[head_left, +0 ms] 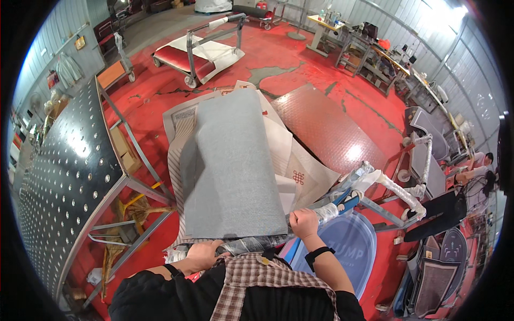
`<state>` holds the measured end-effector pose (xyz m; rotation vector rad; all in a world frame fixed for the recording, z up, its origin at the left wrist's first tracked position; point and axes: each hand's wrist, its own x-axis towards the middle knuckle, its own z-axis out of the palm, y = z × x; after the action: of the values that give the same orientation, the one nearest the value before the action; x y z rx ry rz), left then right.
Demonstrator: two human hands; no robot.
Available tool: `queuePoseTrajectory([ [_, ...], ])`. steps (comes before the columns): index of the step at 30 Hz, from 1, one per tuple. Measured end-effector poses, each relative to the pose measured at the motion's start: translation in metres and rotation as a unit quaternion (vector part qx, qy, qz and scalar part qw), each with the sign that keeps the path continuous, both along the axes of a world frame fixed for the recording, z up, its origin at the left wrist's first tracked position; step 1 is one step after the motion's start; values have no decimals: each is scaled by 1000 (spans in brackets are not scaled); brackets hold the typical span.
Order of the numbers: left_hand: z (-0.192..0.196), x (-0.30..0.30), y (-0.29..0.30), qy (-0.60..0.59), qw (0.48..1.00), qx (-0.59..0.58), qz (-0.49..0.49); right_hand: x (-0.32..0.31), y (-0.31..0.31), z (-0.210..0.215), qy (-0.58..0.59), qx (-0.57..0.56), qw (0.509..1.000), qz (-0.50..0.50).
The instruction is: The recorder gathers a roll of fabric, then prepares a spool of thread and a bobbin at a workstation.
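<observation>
A plastic-wrapped handlebar (251,245) runs crosswise just in front of my body. My left hand (202,255) is closed round its left part, close to the checked apron. Farther right, my right hand (304,222) is wrapped round the bar in a fist, where it slants up to the right. Beyond the bar lies a large grey mat (233,160), folded over at its edge. Beneath it spread beige patterned mats (308,168), one with a red knot design. What carries the mats is mostly hidden under them.
A black studded table (69,160) flanks the left. A reddish metal plate (332,125) lies ahead right. A blue oval mat (342,251) and a wrapped metal cart frame (393,192) are on my right. Ahead stands another cart (201,56). A person (476,171) is at the far right.
</observation>
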<state>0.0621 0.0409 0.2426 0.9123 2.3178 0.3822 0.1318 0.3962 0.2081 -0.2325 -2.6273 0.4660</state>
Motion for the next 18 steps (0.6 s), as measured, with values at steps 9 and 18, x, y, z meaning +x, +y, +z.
queuePoseTrajectory([
  [9, -2, -6, 3, 4, 1000, -10, -1, -5, 3, 4, -13, -1, 1000, -3],
  [18, -3, -21, 4, -2, 1000, 14, -10, -19, 8, 7, -25, -13, 1000, 11],
])
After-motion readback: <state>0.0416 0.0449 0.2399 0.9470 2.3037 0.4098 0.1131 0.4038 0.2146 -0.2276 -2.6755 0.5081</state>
